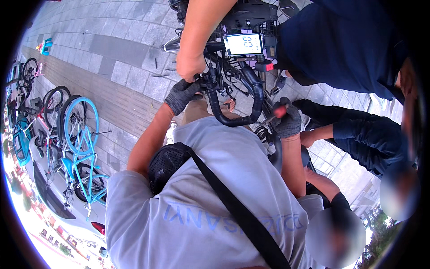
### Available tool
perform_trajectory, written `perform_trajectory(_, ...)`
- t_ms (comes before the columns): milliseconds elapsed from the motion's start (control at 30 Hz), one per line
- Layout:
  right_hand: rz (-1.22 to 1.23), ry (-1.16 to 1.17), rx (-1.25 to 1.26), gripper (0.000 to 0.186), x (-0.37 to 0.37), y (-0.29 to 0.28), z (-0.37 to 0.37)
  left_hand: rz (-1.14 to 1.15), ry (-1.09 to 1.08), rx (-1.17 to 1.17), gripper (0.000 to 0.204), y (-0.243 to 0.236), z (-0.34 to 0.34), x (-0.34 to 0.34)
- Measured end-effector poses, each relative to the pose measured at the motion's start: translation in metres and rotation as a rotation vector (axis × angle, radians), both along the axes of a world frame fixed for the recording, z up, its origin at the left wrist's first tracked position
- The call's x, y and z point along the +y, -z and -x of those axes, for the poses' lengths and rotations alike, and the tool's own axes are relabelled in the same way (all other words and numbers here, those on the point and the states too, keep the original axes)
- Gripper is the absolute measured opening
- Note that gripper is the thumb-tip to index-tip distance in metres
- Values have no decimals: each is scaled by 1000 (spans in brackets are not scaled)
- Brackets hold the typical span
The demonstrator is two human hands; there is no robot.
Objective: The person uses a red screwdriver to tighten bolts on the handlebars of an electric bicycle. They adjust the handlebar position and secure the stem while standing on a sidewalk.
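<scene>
In front of me is a bike with a black, looped handlebar point(235, 121) and a lit display point(243, 45). My left hand point(178, 96), in a dark grey glove, is closed at the handlebar's left side by the controls; its fingertips are partly hidden. Another person's bare hand point(190, 66) grips the same end just beyond it. To the right of the bar, my right hand point(289, 123), also gloved, is closed around a red-handled screwdriver point(280, 112). The tool's thin shaft points left toward the handlebar loop.
People in dark clothing point(345, 45) stand close on the right, and another crouches beside my right arm point(327, 188). A light-blue bicycle point(89, 166) and several other bikes are parked at left on grey paving point(121, 74). A black strap point(237, 206) crosses my grey shirt.
</scene>
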State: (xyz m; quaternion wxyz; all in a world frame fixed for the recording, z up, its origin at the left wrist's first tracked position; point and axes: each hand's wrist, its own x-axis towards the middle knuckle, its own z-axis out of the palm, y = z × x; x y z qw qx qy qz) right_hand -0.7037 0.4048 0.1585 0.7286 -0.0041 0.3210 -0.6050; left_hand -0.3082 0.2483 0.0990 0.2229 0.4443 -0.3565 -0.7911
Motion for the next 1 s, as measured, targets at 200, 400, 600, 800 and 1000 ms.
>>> perform_trajectory(200,-84,52,16,28,-2,-2,-1,-64,-7,103,44,17,-9,2)
perform_trajectory(400,-50,44,-47,25,-4,-1,-3,695,377,-420,27,24,-11,-3)
perform_trajectory(600,-7,27,-54,26,-1,8,2,810,412,-569,36,5,-11,3)
perform_trajectory(800,44,11,-93,27,0,11,7,844,407,-505,38,8,-8,3)
perform_trajectory(1000,-35,73,-40,25,2,11,4,1235,463,-676,41,8,-12,3)
